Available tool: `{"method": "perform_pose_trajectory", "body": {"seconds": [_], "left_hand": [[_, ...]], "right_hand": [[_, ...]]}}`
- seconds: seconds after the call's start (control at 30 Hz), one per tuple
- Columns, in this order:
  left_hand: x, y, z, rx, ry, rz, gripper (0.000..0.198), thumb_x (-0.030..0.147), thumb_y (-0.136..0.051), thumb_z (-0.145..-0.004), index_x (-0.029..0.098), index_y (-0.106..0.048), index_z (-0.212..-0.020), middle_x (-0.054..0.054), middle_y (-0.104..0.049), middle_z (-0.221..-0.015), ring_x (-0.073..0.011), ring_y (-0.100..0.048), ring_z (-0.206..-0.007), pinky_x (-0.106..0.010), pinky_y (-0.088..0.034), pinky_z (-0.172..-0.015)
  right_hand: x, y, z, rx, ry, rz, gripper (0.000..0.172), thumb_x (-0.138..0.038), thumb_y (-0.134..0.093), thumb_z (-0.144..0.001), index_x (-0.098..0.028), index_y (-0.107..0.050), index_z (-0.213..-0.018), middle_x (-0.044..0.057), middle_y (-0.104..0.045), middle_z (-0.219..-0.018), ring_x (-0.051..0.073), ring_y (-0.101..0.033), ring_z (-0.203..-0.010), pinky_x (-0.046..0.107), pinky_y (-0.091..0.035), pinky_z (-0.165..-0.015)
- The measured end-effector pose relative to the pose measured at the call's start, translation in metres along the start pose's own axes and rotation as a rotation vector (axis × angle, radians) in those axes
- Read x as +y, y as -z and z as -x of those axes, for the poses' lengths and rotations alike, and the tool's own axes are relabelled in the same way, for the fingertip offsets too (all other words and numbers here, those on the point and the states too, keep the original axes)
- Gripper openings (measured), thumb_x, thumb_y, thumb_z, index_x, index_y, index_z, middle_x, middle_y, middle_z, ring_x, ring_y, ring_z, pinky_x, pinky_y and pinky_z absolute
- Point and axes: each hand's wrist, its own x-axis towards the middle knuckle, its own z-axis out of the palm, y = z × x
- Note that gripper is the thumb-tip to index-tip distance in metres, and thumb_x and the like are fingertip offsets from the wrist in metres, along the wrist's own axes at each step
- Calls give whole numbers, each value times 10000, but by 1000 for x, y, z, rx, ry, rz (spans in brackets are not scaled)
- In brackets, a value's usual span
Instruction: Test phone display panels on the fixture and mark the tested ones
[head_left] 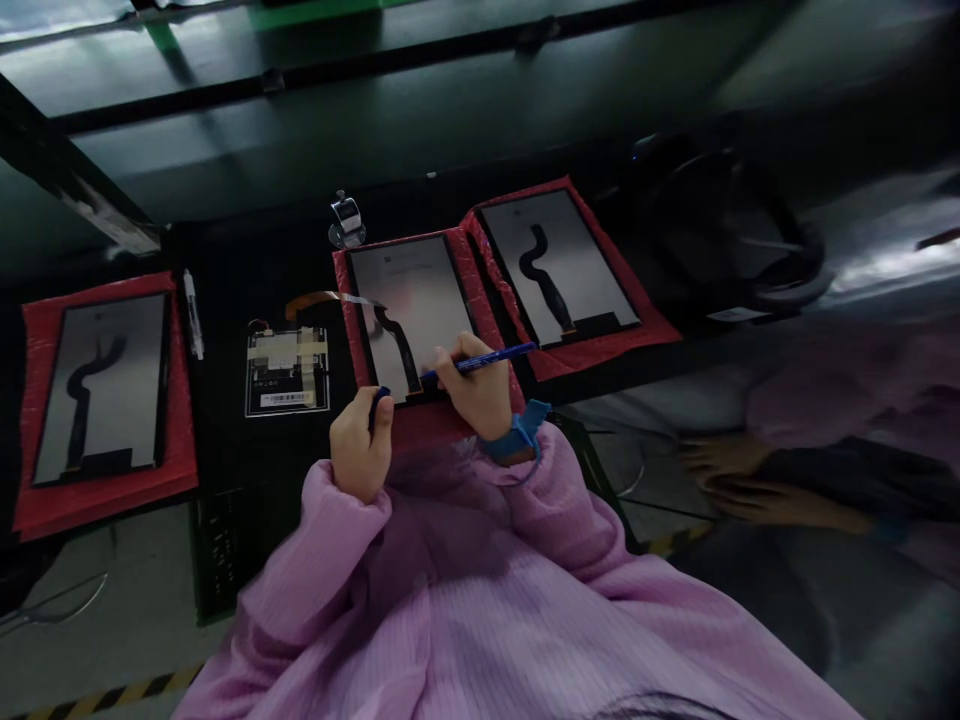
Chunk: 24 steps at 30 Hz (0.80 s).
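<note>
A blue pen (491,358) is gripped in my right hand (480,390), its tip pointing left over the lower edge of the middle display panel (439,290). My left hand (361,445) is closed around a small dark blue piece that looks like a pen cap (379,398), at the panel's lower left corner. The middle panel lies on a red wrap sheet (472,260) with a black flex cable (397,340) across its back. An orange ribbon (315,300) runs from that cable toward a small circuit board (286,370) on the left.
Similar panels lie on red sheets at left (112,370) and right (570,260). A white pen (193,315) and a metal tally counter (346,220) are on the dark table. Another person's hands (765,490) rest at the right, near a black ring-shaped object (787,250).
</note>
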Motion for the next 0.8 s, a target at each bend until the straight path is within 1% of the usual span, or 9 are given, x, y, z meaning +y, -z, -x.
{"method": "perform_pose_trajectory", "body": {"seconds": [0.13, 0.23, 0.3, 0.37, 0.47, 0.53, 0.6, 0.67, 0.8], "left_hand": [[-2, -1, 0, 2, 9, 6, 569, 639, -332, -1042, 182, -655, -935, -59, -732, -809, -182, -694, -735, -260, -486, -694], [-1, 1, -1, -3, 30, 9, 567, 644, -337, -1037, 190, -653, -914, -47, -722, -787, -177, -683, -720, -261, -482, -688], [-1, 2, -1, -5, 47, 8, 563, 649, -345, -1031, 194, -649, -899, -42, -715, -775, -174, -672, -703, -261, -477, -676], [0, 3, -2, -5, 55, 8, 552, 643, -359, -1027, 192, -648, -896, -39, -711, -769, -170, -662, -691, -259, -471, -666], [-1, 3, -3, -7, 59, 4, 533, 627, -372, -1027, 189, -650, -907, -35, -710, -770, -168, -655, -689, -257, -469, -669], [-1, 3, -3, -17, 62, -10, 523, 618, -373, -1028, 189, -652, -919, -37, -716, -788, -168, -656, -700, -257, -470, -678], [-3, 3, -4, -25, 60, -28, 510, 605, -381, -1028, 187, -655, -929, -40, -717, -796, -168, -658, -708, -257, -471, -687], [-3, 3, -4, -20, 55, -44, 499, 595, -393, -1026, 184, -658, -932, -40, -708, -783, -171, -657, -707, -259, -477, -695], [-4, 2, -5, 7, 53, -65, 499, 604, -403, -1017, 187, -658, -919, -33, -682, -742, -178, -645, -692, -268, -493, -706]], "right_hand": [[0, -3, 0, 26, -6, -77, 377, -372, -593, -906, -234, -374, -632, -73, -455, -493, 89, -439, -461, 245, -332, -504], [1, 2, 0, 160, -119, -326, 383, -468, -615, -911, -244, -395, -692, -87, -474, -485, 88, -444, -411, 227, -339, -439], [4, 15, -3, 245, -151, -470, 357, -539, -604, -915, -246, -460, -771, -80, -527, -545, 92, -484, -432, 220, -367, -429], [13, 40, -11, 302, -93, -502, 328, -558, -606, -913, -243, -536, -859, -54, -595, -656, 100, -564, -532, 232, -457, -512], [36, 88, -35, 431, 47, -345, 272, -468, -703, -845, -231, -574, -882, -38, -610, -755, 101, -603, -673, 255, -511, -675], [54, 118, -55, 507, 67, -216, 277, -428, -728, -799, -228, -540, -832, -50, -566, -725, 95, -562, -644, 248, -477, -642], [72, 139, -73, 497, 23, -135, 307, -455, -701, -801, -235, -488, -784, -63, -511, -646, 97, -507, -558, 249, -416, -544], [85, 149, -84, 451, -23, -73, 352, -475, -699, -801, -242, -451, -714, -74, -450, -559, 101, -450, -490, 253, -350, -483], [94, 147, -89, 399, -60, 70, 425, -400, -737, -785, -240, -391, -596, -72, -373, -508, 102, -391, -509, 262, -292, -494]]}}
